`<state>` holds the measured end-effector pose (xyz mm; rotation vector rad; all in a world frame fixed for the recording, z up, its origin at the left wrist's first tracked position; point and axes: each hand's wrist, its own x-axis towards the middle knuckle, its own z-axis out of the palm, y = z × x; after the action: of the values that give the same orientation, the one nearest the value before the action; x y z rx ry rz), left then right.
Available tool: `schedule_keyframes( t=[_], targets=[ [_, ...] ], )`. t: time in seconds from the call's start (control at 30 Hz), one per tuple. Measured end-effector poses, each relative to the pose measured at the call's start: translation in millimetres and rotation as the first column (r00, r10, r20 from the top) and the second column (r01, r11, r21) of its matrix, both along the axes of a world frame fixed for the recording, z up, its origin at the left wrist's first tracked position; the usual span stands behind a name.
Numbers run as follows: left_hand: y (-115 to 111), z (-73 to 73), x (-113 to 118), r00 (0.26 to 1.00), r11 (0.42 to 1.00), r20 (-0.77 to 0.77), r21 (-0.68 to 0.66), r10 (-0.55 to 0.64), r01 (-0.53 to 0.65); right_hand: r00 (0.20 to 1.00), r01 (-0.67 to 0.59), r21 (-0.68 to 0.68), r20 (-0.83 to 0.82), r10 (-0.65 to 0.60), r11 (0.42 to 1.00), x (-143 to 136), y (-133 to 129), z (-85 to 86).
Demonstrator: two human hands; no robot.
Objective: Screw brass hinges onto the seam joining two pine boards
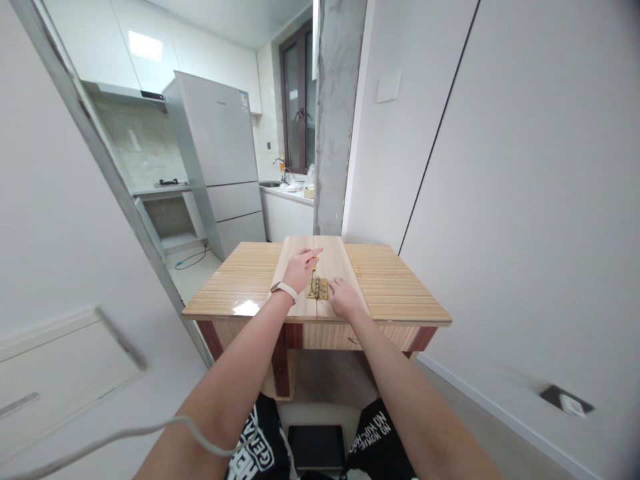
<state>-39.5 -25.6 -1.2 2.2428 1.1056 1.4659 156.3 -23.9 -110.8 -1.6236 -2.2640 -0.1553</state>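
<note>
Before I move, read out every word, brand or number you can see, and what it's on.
"NO HIP-HO": shorts, right leg; line above begins "NO", then unclear.
"GENA": left leg, cut off; letters beside it unclear.
Fridge brand: too small to read.
Fridge sticker: too small.

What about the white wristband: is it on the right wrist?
No, the wristband circles the left wrist; the right wrist is bare.
</note>
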Motion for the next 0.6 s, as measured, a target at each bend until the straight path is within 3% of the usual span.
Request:
schedule_keyframes(
  t=[0.13,0.37,0.6],
  targets=[
    [1.8,1.2,-0.7,0.997,0.997,0.018,-0.016,-0.074,0.075,1.000,0.012,0.002,-0.020,-0.012,1.000,0.1,-0.9,-0.4],
    [5.5,-1.1,-4.0,0.993,0.985,0.066,-0.132,-0.101,0.109,1.000,0.019,-0.009,-0.016,-0.019,1.000,-0.2,-5.4,3.7],
    [8.6,-2.9,-6.7,0.998,0.998,0.053,-0.069,0.017,-0.013,1.000,0.022,-0.014,-0.022,-0.022,1.000,-1.2,-6.4,5.0]
  ],
)
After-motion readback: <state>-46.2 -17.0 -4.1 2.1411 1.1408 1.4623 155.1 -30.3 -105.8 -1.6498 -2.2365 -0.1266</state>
